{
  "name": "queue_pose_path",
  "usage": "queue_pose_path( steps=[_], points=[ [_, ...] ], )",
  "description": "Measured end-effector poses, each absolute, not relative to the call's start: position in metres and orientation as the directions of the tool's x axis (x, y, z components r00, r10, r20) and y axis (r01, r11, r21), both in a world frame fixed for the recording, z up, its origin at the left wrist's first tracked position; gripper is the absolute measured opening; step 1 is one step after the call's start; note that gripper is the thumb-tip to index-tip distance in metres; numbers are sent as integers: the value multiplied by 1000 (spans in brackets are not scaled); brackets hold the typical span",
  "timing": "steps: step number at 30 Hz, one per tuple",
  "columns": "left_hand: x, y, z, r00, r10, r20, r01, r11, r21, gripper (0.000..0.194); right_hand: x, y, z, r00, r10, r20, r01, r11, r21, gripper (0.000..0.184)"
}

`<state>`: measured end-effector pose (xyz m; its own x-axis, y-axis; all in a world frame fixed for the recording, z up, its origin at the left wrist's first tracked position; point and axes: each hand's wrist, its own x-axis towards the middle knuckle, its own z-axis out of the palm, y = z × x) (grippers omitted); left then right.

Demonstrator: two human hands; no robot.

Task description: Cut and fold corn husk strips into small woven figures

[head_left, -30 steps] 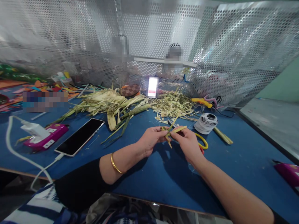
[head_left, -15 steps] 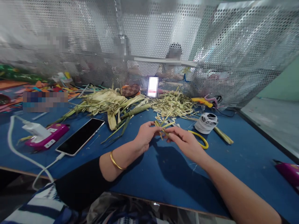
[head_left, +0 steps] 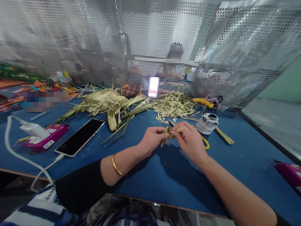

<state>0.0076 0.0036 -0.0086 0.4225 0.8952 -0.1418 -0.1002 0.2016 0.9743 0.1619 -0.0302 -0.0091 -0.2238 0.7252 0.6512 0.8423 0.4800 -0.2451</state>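
Observation:
My left hand [head_left: 154, 139], a gold bangle on its wrist, pinches a small folded piece of dried leaf strip [head_left: 167, 130] between thumb and fingers. My right hand [head_left: 191, 141] is closed on the other side of the same strip, its fingertips almost touching the left ones. A pale strip end pokes out at the right fingers, and another hangs below the left thumb. Beyond my right hand lies a pair of scissors with a yellow handle [head_left: 207, 143], partly hidden by the hand. A spool of white thread [head_left: 207, 123] stands just behind it.
Long dried leaves [head_left: 105, 105] are heaped at the back left, and a pile of thin shreds [head_left: 174, 105] at the back centre. A black-screened phone [head_left: 80, 137] charges beside a purple power strip [head_left: 48, 136]. Perforated mesh [head_left: 152, 28] hangs behind the blue table [head_left: 150, 185].
The leaf strip, crossed and loose before, is now folded more tightly. My right hand has turned and come in closer over it, while my left hand has shifted slightly right.

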Motion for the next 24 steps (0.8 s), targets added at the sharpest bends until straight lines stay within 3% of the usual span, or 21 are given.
queue_pose_path(
  steps=[6,12,16,21,24],
  points=[
    [7,2,-7,501,849,-166,-37,213,976,15,168,-24,-17,-46,875,482,879,265,-396,14],
    [11,-4,-11,410,871,-271,-43,315,948,19,162,-22,-21,60,912,407,830,180,-527,19],
    [12,-1,-15,328,897,-297,-140,357,923,22,161,-24,-19,58,926,374,813,173,-556,23],
    [9,10,-10,231,908,-350,-202,397,895,15,172,-29,-5,-100,934,342,831,267,-487,12],
    [7,13,-8,209,913,-350,-196,390,900,12,173,-31,4,-128,922,366,739,335,-585,13]
  ],
)
